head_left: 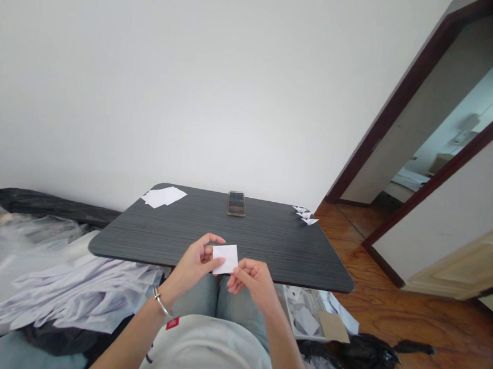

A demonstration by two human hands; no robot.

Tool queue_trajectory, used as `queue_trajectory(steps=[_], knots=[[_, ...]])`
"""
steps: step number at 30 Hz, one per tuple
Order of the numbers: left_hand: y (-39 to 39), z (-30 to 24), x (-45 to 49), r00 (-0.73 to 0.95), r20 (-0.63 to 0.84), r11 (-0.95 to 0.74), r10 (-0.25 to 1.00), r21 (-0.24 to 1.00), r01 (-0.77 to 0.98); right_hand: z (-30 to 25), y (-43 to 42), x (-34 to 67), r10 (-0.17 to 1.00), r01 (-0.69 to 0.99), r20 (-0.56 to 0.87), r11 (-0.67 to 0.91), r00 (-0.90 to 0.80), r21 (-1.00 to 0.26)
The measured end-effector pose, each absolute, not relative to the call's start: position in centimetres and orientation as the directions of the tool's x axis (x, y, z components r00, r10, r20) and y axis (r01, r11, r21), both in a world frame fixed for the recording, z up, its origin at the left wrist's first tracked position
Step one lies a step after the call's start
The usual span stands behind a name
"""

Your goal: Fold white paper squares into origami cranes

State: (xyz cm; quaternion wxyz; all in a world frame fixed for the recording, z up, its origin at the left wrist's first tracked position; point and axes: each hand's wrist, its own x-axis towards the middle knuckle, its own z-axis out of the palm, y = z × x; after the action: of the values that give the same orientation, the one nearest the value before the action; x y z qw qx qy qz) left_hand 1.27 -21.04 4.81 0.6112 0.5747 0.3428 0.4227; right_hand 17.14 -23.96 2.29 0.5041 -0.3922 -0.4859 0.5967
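Note:
I hold a small white square of paper [226, 258] over the near edge of a dark grey table [267, 248]. My left hand [195, 261] pinches its left side between thumb and fingers. My right hand [251, 280] pinches its lower right corner. A silver bracelet sits on my left wrist. Both hands are above my lap.
On the table lie a stack of white paper sheets [164, 196] at the far left, a phone [236, 203] at the far middle, and several small folded paper pieces [306, 215] at the far right. A pile of white paper [79, 293] lies left; a box with scraps [308, 317] and black bags [371, 362] right.

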Motion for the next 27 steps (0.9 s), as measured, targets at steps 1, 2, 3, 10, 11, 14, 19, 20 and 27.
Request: queue_trajectory(steps=[1,2,3,10,11,14,19,20,27], knots=[[-21.03,4.82,1.22,0.404,0.065,-0.016,0.912,0.992,-0.123,2.3,-23.94,17.2,0.981,-0.222,0.02,-0.024,-0.194,-0.975],[-21.0,4.82,1.15,0.402,0.065,-0.017,0.913,0.992,-0.123,2.32,-23.92,17.26,0.979,-0.223,0.018,-0.029,-0.203,-0.974],[-20.97,4.81,1.08,0.401,0.066,-0.018,0.914,0.992,-0.124,2.34,-23.9,17.32,0.977,-0.223,0.016,-0.033,-0.212,-0.974],[-20.86,4.69,0.84,0.397,0.073,-0.038,0.915,0.995,-0.096,2.46,-23.79,17.59,0.967,-0.218,0.001,-0.056,-0.255,-0.974],[-20.88,4.7,0.89,0.396,0.074,-0.043,0.915,0.995,-0.087,2.4,-23.77,17.53,0.968,-0.22,-0.001,-0.058,-0.251,-0.974],[-20.95,4.67,1.13,0.403,0.082,-0.058,0.911,0.996,-0.072,2.14,-23.72,17.22,0.979,-0.234,0.004,-0.045,-0.205,-0.971],[-21.08,4.41,1.51,0.404,0.097,-0.066,0.91,0.994,-0.091,1.97,-23.79,16.79,0.99,-0.242,0.027,-0.007,-0.137,-0.97],[-21.11,4.34,1.55,0.404,0.098,-0.063,0.909,0.993,-0.098,2.0,-23.82,16.76,0.99,-0.237,0.036,0.003,-0.134,-0.972],[-21.64,4.75,1.7,0.396,0.129,-0.088,0.909,0.989,-0.12,2.35,-24.23,16.68,0.989,-0.217,0.1,0.074,-0.113,-0.973]])
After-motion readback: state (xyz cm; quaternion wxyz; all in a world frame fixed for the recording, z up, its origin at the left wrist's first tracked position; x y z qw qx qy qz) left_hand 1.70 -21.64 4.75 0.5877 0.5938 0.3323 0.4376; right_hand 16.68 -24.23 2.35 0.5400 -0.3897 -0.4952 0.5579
